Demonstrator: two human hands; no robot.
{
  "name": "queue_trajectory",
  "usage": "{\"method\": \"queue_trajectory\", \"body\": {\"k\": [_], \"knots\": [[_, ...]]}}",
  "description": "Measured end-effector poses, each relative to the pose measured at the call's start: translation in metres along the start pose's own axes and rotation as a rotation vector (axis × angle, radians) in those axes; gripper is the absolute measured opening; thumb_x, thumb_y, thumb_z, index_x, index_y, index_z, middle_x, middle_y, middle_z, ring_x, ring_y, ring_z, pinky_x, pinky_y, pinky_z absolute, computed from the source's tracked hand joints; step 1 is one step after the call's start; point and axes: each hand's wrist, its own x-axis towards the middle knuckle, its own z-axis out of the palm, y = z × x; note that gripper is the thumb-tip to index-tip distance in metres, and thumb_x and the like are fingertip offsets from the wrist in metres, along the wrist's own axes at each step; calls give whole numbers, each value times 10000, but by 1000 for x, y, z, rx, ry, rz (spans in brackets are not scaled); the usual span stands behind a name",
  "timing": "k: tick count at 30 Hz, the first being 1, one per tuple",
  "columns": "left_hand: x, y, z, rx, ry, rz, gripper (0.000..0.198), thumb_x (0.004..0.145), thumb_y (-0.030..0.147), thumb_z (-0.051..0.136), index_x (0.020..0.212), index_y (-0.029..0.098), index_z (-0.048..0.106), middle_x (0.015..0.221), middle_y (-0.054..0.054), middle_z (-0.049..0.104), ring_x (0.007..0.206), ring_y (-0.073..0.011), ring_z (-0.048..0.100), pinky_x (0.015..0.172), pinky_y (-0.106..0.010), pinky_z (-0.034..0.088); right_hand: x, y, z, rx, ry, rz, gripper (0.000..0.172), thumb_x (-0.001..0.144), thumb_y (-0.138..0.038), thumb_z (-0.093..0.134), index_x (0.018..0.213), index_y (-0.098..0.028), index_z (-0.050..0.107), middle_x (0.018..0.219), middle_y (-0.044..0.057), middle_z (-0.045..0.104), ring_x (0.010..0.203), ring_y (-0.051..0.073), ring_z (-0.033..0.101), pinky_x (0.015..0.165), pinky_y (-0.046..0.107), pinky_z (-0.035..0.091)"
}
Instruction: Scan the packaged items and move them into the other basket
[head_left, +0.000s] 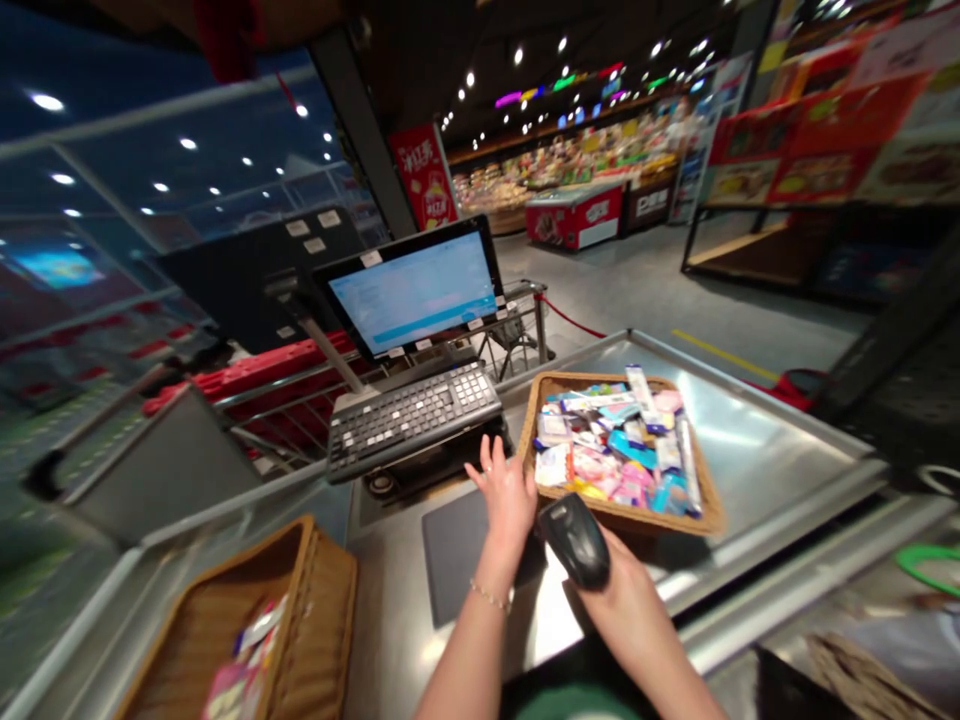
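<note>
At the near left stands a wicker basket (330,590) with a tan woven wall. In its near corner lie some small packets (247,650) in pink and white wrappers. Farther on, a black keyboard (412,420) sits on a stand, and above it is a monitor (412,295) with a pale blue screen. Just near the keyboard, a dark flat pad (457,555) lies set in the steel worktop (772,450).

The left hand (506,490), with a thin bracelet (491,597) on its wrist, is raised over the pad. Its grip is released, the fingers (491,455) are spread, and they are just beside the rim of the second basket, but I cannot tell if they touch it. The right hand (622,610) is to the right of it, and its grip is clenched around a black handheld barcode scanner (576,540).

The second basket (592,380), also wicker, rests on the worktop to the right of the left hand and far of the scanner. It is filled with many small flat packets (615,450) in blue, pink and white, lying over each other, and some long ones reach up to the rim. At the near right corner, the edge of another woven basket (862,675) shows, but its contents are too unclear to tell.
</note>
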Motion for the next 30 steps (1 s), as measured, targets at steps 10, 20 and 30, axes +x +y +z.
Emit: {"method": "queue_trajectory", "body": {"k": [10, 20, 30], "knots": [[0, 33, 4, -45, -94, 133, 277, 834, 245, 532, 1058, 222, 693, 1504, -108, 401, 1452, -316, 213, 1129, -677, 149, -2, -6, -14, 32, 131, -28, 491, 669, -161, 553, 1145, -128, 668, 1193, 155, 685, 1115, 286, 650, 961, 390, 524], [13, 59, 15, -33, -208, 274, 302, 803, 305, 603, 1089, 259, 689, 1496, -102, 421, 1447, -336, 222, 1130, -675, 137, -8, 9, -23, -15, 185, 58, 506, 705, -207, 554, 1202, -142, 628, 1206, 151, 675, 1142, 288, 632, 973, 402, 508], [22, 91, 25, -34, -387, 402, 246, 833, 321, 583, 1033, 262, 715, 1522, -100, 378, 1461, -332, 182, 1114, -678, 150, -11, 10, -35, -26, 274, 103, 420, 740, -257, 546, 1129, -145, 660, 1142, 144, 702, 1082, 287, 663, 910, 382, 540]]}}
